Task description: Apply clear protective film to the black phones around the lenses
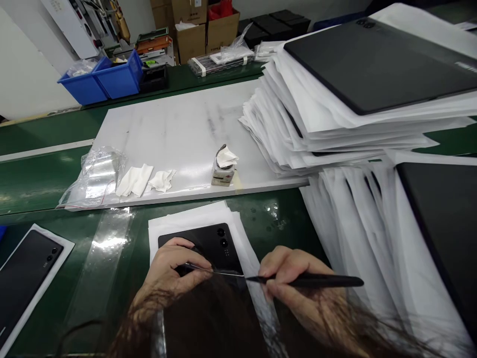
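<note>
My left hand (177, 268) is closed on the upper edge of a dark glossy panel (212, 318), which appears raised toward me. Behind that edge, a black tablet back cover (208, 241) with two round camera rings lies on white sheets (194, 214). Between the fingers of my right hand (298, 283) is a slim black pointed tool (328, 281), shaped like a pen. Its sharp tip points left and meets, or nearly meets, the panel's right corner. Strands of hair blur the lower part of the view, and the panel's lower end is hard to make out.
White sheets interleaved with dark covers form tall stacks (283, 134) at the right. A grey board (179, 129) carries a small box (222, 174), crumpled wipes (134, 180) and a clear bag (100, 174). Another black cover (30, 273) lies left; blue bins (119, 74) stand behind.
</note>
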Demonstrator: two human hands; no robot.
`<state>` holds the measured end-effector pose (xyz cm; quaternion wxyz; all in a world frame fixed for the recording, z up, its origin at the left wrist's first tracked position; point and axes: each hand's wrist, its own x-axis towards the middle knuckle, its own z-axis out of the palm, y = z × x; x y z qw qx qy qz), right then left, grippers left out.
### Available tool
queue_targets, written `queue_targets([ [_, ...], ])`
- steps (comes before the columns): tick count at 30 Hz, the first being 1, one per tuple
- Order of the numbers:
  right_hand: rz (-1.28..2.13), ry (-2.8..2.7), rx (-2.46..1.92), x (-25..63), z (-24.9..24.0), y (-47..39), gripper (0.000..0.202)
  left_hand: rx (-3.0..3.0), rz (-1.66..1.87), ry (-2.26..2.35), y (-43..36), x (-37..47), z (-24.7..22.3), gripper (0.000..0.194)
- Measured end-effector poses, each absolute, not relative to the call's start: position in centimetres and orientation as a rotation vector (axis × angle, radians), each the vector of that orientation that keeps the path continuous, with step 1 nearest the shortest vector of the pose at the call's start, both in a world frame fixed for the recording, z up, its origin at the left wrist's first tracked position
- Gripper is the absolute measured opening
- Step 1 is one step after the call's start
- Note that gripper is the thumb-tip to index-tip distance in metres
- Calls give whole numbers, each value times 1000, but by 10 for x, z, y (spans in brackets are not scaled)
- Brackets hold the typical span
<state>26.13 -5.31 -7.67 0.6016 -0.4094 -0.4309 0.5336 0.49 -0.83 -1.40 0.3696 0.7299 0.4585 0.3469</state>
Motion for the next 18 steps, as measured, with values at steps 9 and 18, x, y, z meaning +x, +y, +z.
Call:
queue_targets([
  [9, 1213, -511, -1101, 212, -110, -16, 53, 1928, 812, 1008, -9, 3, -19, 12],
  [18, 1255, -534, -1141, 207, -118, -24, 52, 1952, 782, 984, -7, 3, -19, 14],
])
